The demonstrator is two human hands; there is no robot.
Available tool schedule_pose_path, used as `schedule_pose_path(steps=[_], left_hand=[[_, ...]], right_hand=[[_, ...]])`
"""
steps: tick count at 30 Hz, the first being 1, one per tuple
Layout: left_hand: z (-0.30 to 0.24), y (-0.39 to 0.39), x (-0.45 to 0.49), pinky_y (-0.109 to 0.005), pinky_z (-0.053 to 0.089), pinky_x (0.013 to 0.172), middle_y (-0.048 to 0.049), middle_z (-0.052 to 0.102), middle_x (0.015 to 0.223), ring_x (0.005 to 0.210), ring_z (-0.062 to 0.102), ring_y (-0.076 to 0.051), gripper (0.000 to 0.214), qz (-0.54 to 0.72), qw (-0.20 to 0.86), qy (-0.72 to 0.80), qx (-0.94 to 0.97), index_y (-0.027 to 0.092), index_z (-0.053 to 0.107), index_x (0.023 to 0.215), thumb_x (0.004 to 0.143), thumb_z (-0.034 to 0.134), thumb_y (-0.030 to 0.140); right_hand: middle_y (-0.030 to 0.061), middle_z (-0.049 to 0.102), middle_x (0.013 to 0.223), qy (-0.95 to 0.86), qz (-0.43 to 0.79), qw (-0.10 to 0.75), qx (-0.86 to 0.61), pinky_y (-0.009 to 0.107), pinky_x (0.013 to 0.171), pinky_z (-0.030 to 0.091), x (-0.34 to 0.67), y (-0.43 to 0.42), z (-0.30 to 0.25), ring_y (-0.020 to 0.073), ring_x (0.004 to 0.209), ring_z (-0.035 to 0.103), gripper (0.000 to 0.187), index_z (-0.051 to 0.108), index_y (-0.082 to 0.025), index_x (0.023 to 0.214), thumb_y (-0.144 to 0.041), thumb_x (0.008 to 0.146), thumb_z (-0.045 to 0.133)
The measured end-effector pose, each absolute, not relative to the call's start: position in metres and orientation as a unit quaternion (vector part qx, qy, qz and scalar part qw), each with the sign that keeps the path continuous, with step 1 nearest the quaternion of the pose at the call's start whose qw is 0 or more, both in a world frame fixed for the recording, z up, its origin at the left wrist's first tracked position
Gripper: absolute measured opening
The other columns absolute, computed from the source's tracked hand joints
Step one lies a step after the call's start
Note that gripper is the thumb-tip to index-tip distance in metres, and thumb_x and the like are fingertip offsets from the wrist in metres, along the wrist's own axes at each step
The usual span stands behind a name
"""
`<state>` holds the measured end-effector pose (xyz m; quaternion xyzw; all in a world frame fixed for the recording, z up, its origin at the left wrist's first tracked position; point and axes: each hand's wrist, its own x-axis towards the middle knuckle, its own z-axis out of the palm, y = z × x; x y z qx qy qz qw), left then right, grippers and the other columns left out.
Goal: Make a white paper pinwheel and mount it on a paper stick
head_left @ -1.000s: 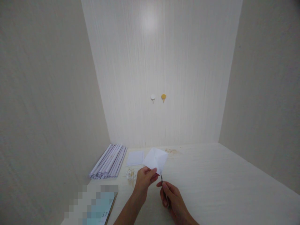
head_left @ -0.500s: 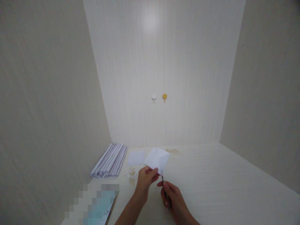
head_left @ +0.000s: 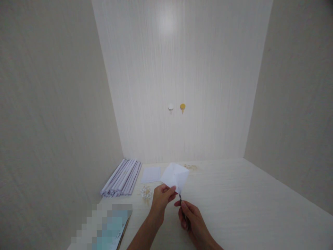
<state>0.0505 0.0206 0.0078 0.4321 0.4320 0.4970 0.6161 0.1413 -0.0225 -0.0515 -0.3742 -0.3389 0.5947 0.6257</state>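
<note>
My left hand [head_left: 163, 198] pinches a folded sheet of white paper [head_left: 173, 174] by its lower edge, thumb on top, with the sheet's corners spread away from me. Closed round a slim dark metal tool like small scissors [head_left: 186, 223], my right hand [head_left: 192, 215] is low and slightly to the right. The tool's narrow tip meets the paper's lower corner, close to my left fingertips. Most of its handle is hidden in my right fingers.
Rolled white paper tubes [head_left: 122, 178] are stacked by the left wall. Beside them lie a flat white paper stack [head_left: 151, 174] and small white scraps [head_left: 146, 192]. A partly blurred blue-green item [head_left: 111, 229] sits front left. Two hooks, white [head_left: 171, 107] and yellow [head_left: 182, 106], are on the back wall.
The paper's right side has swung slightly to the right. Both hands keep nearly the same place and hold.
</note>
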Motion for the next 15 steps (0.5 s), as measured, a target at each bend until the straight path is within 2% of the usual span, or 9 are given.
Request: schedule_pose_path(steps=[9,15], left_hand=[[0.0039,0.0236,0.0503,-0.022,0.043,0.056,0.0006,0.054,0.047,0.050,0.053,-0.009,0.018,0.495,0.618,0.432,0.432,0.011,0.052,0.046,0.050,0.066,0.022],[0.0009,0.0253,0.0498,-0.021,0.042,0.055,-0.0011,0.057,0.049,0.051,0.052,-0.009,0.017,0.494,0.617,0.423,0.442,0.010,0.054,0.048,0.050,0.065,0.023]], right_hand=[[-0.0070,0.043,0.039,-0.350,0.591,0.626,-0.369,0.016,0.032,0.016,0.1415,-0.0223,-0.0528,0.0013,0.029,0.030,0.033,0.056,-0.012,0.070,-0.045,0.063,0.057],[-0.0070,0.043,0.038,-0.334,0.598,0.625,-0.375,0.016,0.032,0.016,0.1402,-0.0225,-0.0493,0.0015,0.029,0.031,0.036,0.056,-0.012,0.068,-0.047,0.058,0.060]])
